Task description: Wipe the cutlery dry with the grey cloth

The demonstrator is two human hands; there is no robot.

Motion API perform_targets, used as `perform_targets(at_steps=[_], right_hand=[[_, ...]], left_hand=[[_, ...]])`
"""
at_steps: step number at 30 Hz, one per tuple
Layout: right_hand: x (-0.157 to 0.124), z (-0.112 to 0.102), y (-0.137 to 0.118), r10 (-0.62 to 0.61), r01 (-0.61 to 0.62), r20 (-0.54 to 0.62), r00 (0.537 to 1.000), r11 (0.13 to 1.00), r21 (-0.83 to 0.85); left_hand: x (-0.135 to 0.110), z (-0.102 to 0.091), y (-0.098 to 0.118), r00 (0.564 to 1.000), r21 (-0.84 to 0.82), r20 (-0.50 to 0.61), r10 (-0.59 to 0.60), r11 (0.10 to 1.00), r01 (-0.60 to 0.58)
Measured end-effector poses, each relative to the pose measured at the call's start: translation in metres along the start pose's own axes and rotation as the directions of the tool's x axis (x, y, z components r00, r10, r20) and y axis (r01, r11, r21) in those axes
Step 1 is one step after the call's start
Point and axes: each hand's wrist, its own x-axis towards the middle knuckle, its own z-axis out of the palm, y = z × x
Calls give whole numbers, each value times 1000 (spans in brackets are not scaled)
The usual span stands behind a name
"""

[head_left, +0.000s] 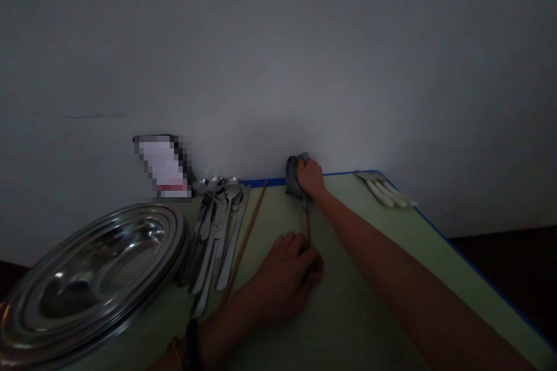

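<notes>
My left hand [290, 272] is closed around the near end of a wooden chopstick [308, 227] above the green tabletop. At the chopstick's far end, my right hand [310, 177] grips a dark patterned cloth [295, 178] that is wrapped about the stick. The tip inside the cloth is hidden. A second chopstick [251, 231] lies on the table to the left, partly behind my left wrist. Beside it rests a pile of metal spoons and knives [217, 232]. Farther right, several forks with pale handles [385, 190] lie near the table's back corner.
Stacked oval metal trays [172, 226] take up the table's left side. A phone-like object with a blurred screen [163, 165] leans on the grey wall [278, 69] behind. The green table [374, 243] has a blue edge running along the wall and down the right.
</notes>
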Motion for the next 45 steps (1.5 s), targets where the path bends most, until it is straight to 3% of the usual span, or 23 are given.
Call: perform_targets(at_steps=[5, 8, 12, 21, 32, 39, 45], right_hand=[[-51, -9, 2, 6, -4, 30, 1000, 999, -46], [-82, -14, 9, 17, -6, 120, 993, 996, -94], [-99, -20, 9, 47, -18, 178, 983, 987, -161], [-68, -25, -3, 18, 64, 193, 981, 910, -409], [-7, -8, -17, 57, -27, 63, 996, 918, -395], [-6, -2, -15, 32, -24, 15, 999, 924, -382], [-36, -7, -16, 59, -58, -10, 998, 927, -370]], left_hand=[[-2, 6, 0, 999, 66, -11, 31, 997, -30], [-3, 10, 0, 1000, 98, -17, 23, 995, -21], [-5, 13, 1, 999, 117, -44, 1, 993, 4], [-7, 14, 3, 997, 158, -71, 21, 987, -9], [-5, 13, 3, 999, 94, -38, 14, 996, -10], [-4, 12, 0, 999, 88, -32, 29, 996, -26], [-7, 12, 3, 996, 99, -85, -17, 995, 26]])
